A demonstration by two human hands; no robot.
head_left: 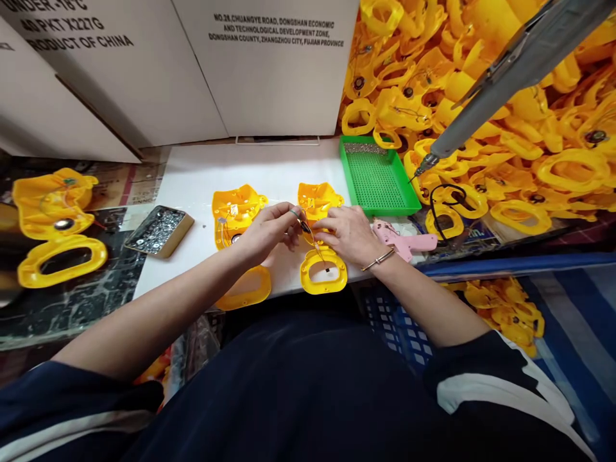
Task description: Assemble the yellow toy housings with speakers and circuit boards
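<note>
Between the thumb and fingers of my left hand (pixel 272 231) is a small dark round speaker (pixel 304 226) with thin wires. It is held over a yellow plastic shell half (pixel 317 194) lying on the white work surface. My right hand (pixel 350 236) has its fingers curled over the right side of that shell, close to the wires; its fingertips are partly hidden. The wires run down to a tiny dark piece inside the shell's oval handle loop (pixel 324 288). A second yellow shell half (pixel 235 200) lies to the left, partly covered by my left hand and forearm.
A box of screws (pixel 176 239) sits at left, near another yellow shell (pixel 45 205). On the right are a green perforated tray (pixel 380 179), a pink gun-shaped part (pixel 416 244), a hanging electric screwdriver (pixel 462 128) and a large yellow shell pile (pixel 520 147). White cartons (pixel 269 83) stand behind.
</note>
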